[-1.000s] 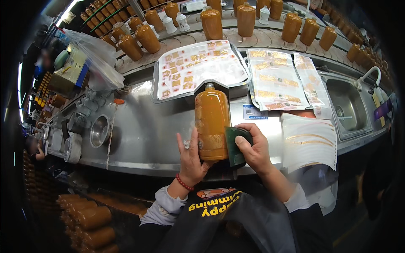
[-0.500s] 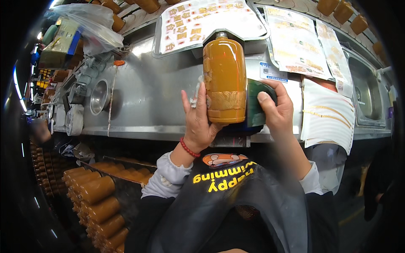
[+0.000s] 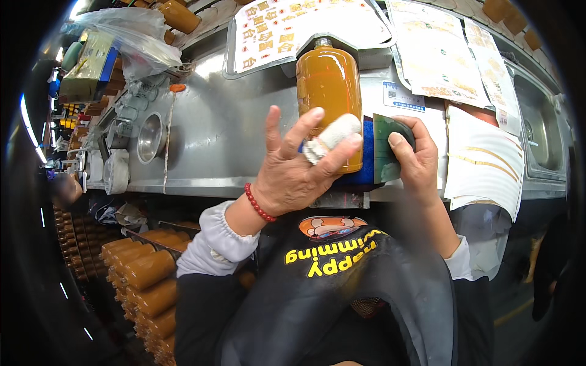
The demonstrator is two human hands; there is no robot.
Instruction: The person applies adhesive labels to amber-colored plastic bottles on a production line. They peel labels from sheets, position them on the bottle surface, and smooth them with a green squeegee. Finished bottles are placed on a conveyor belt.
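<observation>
A glossy amber-brown bottle lies with its neck pointing away from me, its neck end at a notched metal holder. Under its near end is a blue cloth-like pad. Across the lower part of the bottle reaches my left hand, fingers spread, with a white wrap around one finger. That hand hides the bottle's raised band; whether the fingertips touch the glass I cannot tell. To the right of the bottle, my right hand pinches a dark green flat scraper between thumb and fingers.
Behind the bottle, a metal tray holds a printed decal sheet. More printed sheets and white strips with gold lines lie right, before a sink. A steel bowl stands left; several brown bottles are stacked below.
My left hand has come from the bottle's left side over its lower front, bringing the wrapped finger into view. The scraper in my right hand sits slightly farther from the bottle.
</observation>
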